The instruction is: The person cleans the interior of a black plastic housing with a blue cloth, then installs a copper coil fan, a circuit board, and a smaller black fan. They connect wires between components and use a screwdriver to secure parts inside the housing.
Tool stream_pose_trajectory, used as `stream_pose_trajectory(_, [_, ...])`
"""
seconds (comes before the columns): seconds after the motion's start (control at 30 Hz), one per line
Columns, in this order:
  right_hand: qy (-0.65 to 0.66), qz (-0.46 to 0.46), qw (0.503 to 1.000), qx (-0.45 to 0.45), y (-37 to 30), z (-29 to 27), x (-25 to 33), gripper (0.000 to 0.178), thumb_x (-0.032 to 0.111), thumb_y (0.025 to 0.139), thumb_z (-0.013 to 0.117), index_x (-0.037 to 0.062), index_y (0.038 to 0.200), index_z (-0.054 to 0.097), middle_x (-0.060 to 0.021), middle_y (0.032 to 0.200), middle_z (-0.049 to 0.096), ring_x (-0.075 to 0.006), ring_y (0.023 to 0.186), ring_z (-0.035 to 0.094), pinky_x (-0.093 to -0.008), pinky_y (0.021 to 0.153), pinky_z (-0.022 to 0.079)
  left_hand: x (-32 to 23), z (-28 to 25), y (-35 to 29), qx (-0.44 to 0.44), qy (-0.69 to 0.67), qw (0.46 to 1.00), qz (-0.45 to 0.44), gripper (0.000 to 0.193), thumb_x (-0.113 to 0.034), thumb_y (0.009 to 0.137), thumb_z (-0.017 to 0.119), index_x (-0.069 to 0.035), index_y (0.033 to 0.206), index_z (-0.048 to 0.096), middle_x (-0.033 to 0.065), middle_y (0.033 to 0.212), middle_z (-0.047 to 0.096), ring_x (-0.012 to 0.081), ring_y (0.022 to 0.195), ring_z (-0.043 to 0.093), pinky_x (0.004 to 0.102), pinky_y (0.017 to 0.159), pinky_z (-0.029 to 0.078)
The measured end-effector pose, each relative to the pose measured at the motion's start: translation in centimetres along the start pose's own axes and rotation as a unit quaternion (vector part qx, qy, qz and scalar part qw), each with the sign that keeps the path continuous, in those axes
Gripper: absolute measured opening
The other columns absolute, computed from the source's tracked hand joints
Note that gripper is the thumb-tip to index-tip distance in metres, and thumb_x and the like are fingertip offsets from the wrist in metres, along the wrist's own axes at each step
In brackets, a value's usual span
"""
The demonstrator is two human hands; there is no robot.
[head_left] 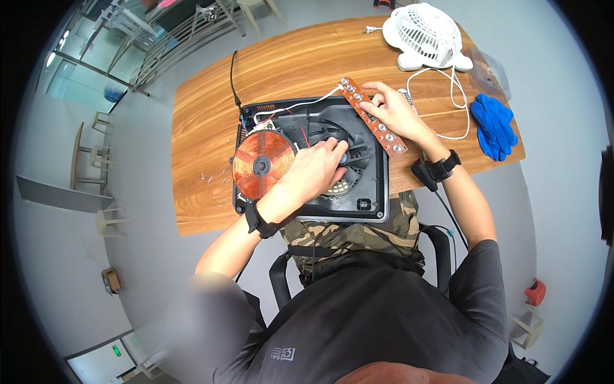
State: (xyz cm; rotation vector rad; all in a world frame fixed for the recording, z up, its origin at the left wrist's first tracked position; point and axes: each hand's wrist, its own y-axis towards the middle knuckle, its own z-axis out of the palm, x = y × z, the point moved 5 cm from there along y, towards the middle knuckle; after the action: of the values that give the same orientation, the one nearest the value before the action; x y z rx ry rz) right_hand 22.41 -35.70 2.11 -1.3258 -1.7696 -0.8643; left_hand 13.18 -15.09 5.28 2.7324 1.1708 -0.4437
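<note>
An opened induction cooker's black housing point(374, 201) lies on the table in front of me. Its round copper coil point(249, 157) sits at the housing's left side. My left hand point(314, 169) reaches past the coil, with fingers curled over the hub of a black cooling fan point(361, 153); the fingertips are partly hidden. My right hand point(398, 115) grips an orange control board point(387, 136) with a row of round silver buttons, thumb on top. The board is tilted across the housing's right edge. A white cable point(300, 104) runs from the board's far end toward the coil.
Small screws point(208, 178) lie on the wooden table point(198, 121) left of the housing. A white fan point(425, 35) with its cord stands at the far right, near a clear plastic bag point(491, 73) and blue gloves point(494, 128). A black cord point(235, 80) crosses the table's far left.
</note>
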Motion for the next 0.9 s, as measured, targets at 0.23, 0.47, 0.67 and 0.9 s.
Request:
stream_pose_trajectory(0.23, [-0.02, 0.012, 1.0, 0.012, -0.6, 0.1, 2.0, 0.052, 0.021, 0.096, 0.074, 0.0067, 0.143, 0.057, -0.0022, 0.081, 0.065, -0.0079, 0.071, 0.056, -0.0264, 0.068, 0.048, 0.4, -0.8, 0.5, 0.044, -0.019, 0.998, 0.043, 0.043, -0.023, 0.087, 0.074, -0.006, 0.123, 0.06, 0.0138, 0.104, 0.062, 0.037, 0.096, 0.068, 0.0483, 0.078, 0.056])
stream_pose_trajectory(0.47, [0.042, 0.018, 0.999, -0.002, -3.1, 1.6, 2.5, 0.043, 0.024, 0.1, 0.067, 0.0088, 0.138, 0.057, -0.0047, 0.086, 0.062, -0.0127, 0.074, 0.059, -0.0317, 0.07, 0.05, -0.2, -3.0, -1.3, 0.11, -0.075, 0.985, 0.106, 0.043, -0.018, 0.079, 0.074, -0.008, 0.119, 0.065, 0.0108, 0.105, 0.063, 0.0349, 0.097, 0.066, 0.0473, 0.079, 0.056])
stream_pose_trajectory(0.67, [0.077, 0.055, 0.994, -0.05, -7.3, 3.5, 3.7, 0.032, 0.015, 0.1, 0.065, 0.0052, 0.129, 0.054, -0.01, 0.082, 0.059, -0.0186, 0.066, 0.06, -0.0353, 0.061, 0.047, -0.7, -2.8, -2.3, 0.11, -0.089, 0.984, 0.112, 0.044, -0.013, 0.077, 0.073, -0.007, 0.121, 0.065, 0.0106, 0.107, 0.062, 0.0332, 0.102, 0.066, 0.0477, 0.083, 0.055])
stream_pose_trajectory(0.9, [0.046, 0.039, 0.998, -0.019, -9.3, 5.1, 5.7, 0.019, 0.008, 0.1, 0.063, 0.0018, 0.111, 0.049, -0.013, 0.08, 0.057, -0.0282, 0.071, 0.059, -0.0393, 0.067, 0.049, -0.8, -2.3, -2.4, 0.159, -0.138, 0.974, 0.085, 0.033, -0.019, 0.084, 0.07, -0.004, 0.114, 0.068, 0.0119, 0.107, 0.062, 0.0363, 0.097, 0.067, 0.0476, 0.081, 0.054])
